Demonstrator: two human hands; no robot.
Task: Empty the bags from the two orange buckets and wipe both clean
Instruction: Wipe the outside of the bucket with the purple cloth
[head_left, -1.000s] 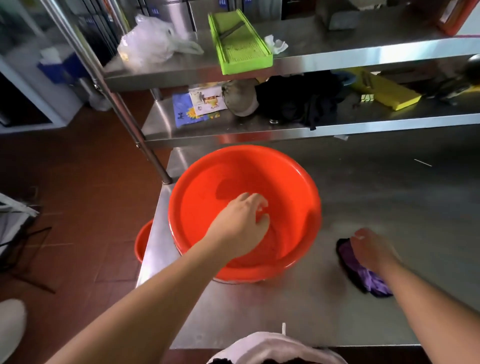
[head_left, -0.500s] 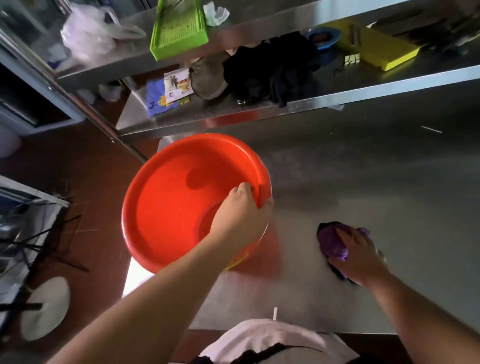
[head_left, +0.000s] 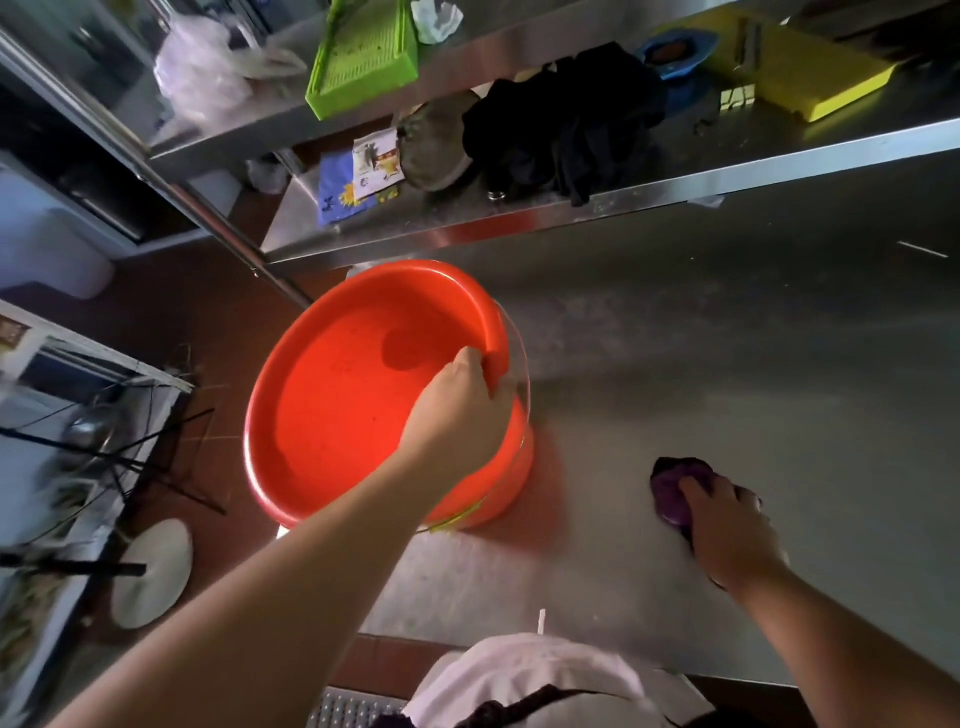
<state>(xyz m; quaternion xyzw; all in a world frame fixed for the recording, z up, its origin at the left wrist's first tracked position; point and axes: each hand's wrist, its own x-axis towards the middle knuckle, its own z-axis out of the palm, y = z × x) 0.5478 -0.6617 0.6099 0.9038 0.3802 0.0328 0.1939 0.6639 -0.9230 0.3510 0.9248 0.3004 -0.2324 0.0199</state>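
My left hand (head_left: 462, 410) grips the rim of the round orange plastic bucket (head_left: 343, 395), tilted half off the steel table (head_left: 727, 364); it could slip floorward. My right hand (head_left: 727, 525) clutches the crumpled purple cloth (head_left: 675, 486).

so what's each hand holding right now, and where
Left hand grips the orange bucket by its right rim, fingers inside. Right hand holds the purple cloth bunched on the table.

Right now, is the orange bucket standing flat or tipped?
Tipped. The orange bucket leans on the table edge, its opening facing left, while the left hand grips its rim.
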